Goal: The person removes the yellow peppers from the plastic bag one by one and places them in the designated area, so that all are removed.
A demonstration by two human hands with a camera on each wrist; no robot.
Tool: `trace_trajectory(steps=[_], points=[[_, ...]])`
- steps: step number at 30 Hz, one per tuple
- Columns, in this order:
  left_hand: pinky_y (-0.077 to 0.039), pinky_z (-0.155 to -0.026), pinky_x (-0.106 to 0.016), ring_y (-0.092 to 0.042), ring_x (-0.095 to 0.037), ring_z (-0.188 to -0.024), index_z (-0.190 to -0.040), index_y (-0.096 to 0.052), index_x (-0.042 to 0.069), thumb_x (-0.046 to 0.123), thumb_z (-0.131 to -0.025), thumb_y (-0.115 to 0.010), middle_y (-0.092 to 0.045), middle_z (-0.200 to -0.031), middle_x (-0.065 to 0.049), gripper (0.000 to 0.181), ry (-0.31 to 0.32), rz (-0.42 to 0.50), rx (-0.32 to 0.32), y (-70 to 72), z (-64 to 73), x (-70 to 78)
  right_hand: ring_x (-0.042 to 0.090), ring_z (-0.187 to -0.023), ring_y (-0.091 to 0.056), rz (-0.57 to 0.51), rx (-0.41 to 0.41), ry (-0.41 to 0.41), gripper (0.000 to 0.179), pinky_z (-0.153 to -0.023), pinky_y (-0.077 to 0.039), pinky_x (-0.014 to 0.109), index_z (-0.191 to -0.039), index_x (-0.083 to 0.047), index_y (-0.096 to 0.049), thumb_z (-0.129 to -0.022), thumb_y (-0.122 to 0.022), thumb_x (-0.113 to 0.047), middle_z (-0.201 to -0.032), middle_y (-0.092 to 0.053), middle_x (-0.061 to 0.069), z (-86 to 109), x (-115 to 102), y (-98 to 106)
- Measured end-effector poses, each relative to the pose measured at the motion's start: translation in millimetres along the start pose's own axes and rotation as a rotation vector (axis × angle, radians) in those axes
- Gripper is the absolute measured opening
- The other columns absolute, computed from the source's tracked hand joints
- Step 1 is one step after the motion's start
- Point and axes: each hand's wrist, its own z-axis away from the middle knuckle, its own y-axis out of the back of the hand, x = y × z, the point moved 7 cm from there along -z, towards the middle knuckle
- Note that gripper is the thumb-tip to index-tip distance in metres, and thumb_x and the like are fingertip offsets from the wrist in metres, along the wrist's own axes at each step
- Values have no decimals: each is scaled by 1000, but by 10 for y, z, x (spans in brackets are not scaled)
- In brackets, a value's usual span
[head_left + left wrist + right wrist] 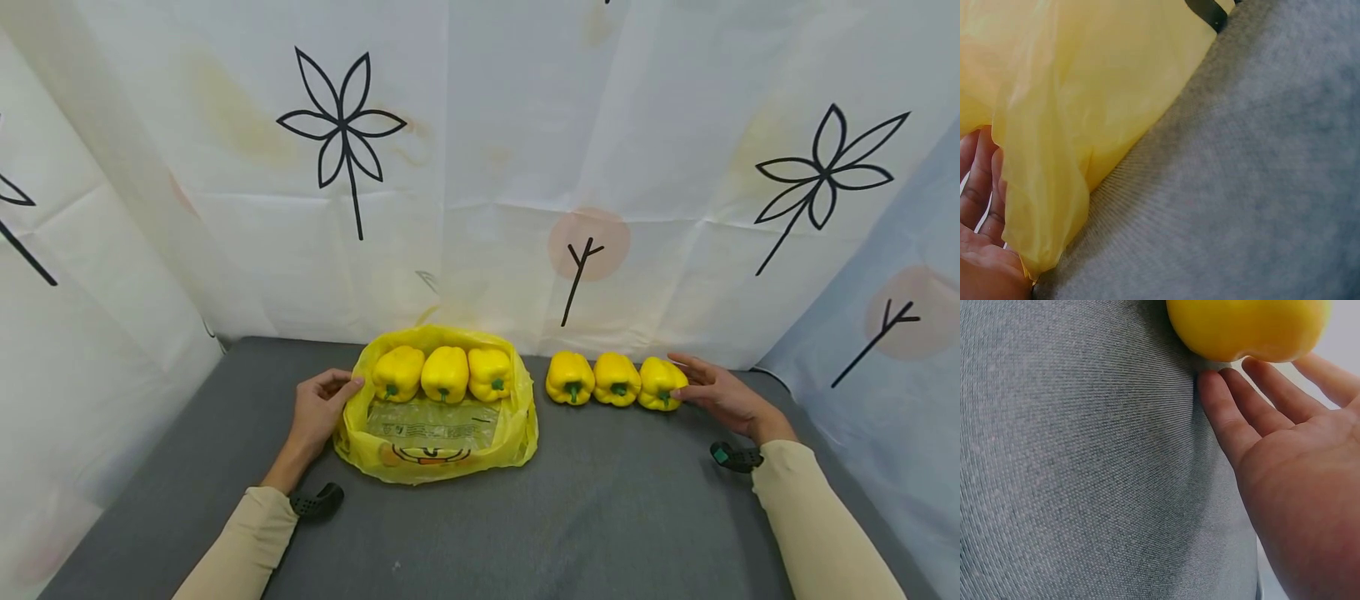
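Note:
A yellow plastic bag (438,467) lies with its mouth turned up on the grey table. Three yellow bell peppers (444,375) sit in a row along its far side. My left hand (318,408) pinches the bag's left rim; in the left wrist view some of the fingers (982,181) are behind the yellow plastic. To the right of the bag, three more yellow bell peppers (617,379) stand in a row. My right hand (727,398) is at the rightmost pepper (660,382), its fairly straight fingers (1225,412) reaching the pepper's side.
The grey tabletop (600,517) stretches in front of the bag and peppers. Behind it hangs a white curtain (487,150) with black flower and twig drawings, continuing along both sides. A dark band (317,502) is at the left wrist, another (737,457) at the right.

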Motion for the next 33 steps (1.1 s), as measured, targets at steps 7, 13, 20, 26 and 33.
trace_trajectory(steps=[7,13,20,26,33], points=[[-56,-64,-22,-65,-9,-73,-103,-69,-12,11,-98,-70,-70,-85,4,24,5,8,7,-1,5,32,54,-148,1,-23,15,13,87,-113,-13,71,-162,-1,0,-102,-61,-14,-165,2,30,33,-47,8],[-55,-64,-22,-65,-10,-73,-102,-70,-12,11,-97,-71,-70,-85,4,23,11,7,14,2,5,30,54,-147,-7,-3,40,49,84,-112,-15,73,-162,-1,-1,-104,-59,-15,-164,-5,31,67,-96,30],[-55,-66,-22,-65,-9,-74,-103,-70,-11,12,-97,-71,-70,-85,7,24,7,0,4,0,12,11,53,-147,-13,34,96,59,82,-112,-19,70,-162,0,-3,-105,-59,-22,-163,-9,32,156,-160,55],[-55,-65,-22,-66,-9,-74,-103,-70,-10,13,-97,-71,-70,-86,5,24,2,0,7,4,12,8,51,-143,-22,78,174,62,80,-111,-25,69,-162,1,-6,-106,-57,-27,-161,-16,33,235,-208,78],[-55,-65,-21,-65,-9,-74,-103,-71,-10,13,-97,-72,-70,-85,6,24,4,2,12,7,8,-2,51,-143,-24,78,290,32,85,-110,-26,68,-162,-1,-7,-105,-59,-35,-162,-17,32,314,-223,90]])
